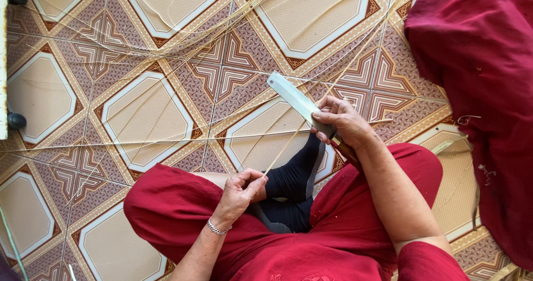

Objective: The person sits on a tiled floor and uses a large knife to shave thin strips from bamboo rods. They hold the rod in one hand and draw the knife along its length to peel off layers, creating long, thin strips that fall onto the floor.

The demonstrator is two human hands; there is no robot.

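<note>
Right hand: your right hand [341, 120] grips the knife [300, 104], fingers wrapped around it.
Left hand: your left hand [241, 189] pinches the thin strip [286, 147] between fingertips.

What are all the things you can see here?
Knife: one, pale broad blade, held over the floor in the right hand.
Thin strip: one, straw-coloured, running from the left hand up to the blade.
Loose strips: many, pale yellow, scattered across the tiles.
Floor tiles: many, cream, brown and mauve patterned.
Red cloth: one, dark red, at the right edge.
Black wheels: two, at the left edge.
Bracelet: one, silver, on the left wrist.
Sock: one, black, on the foot.
Left hand: pinching the strip.
Right hand: gripping the knife.
</note>
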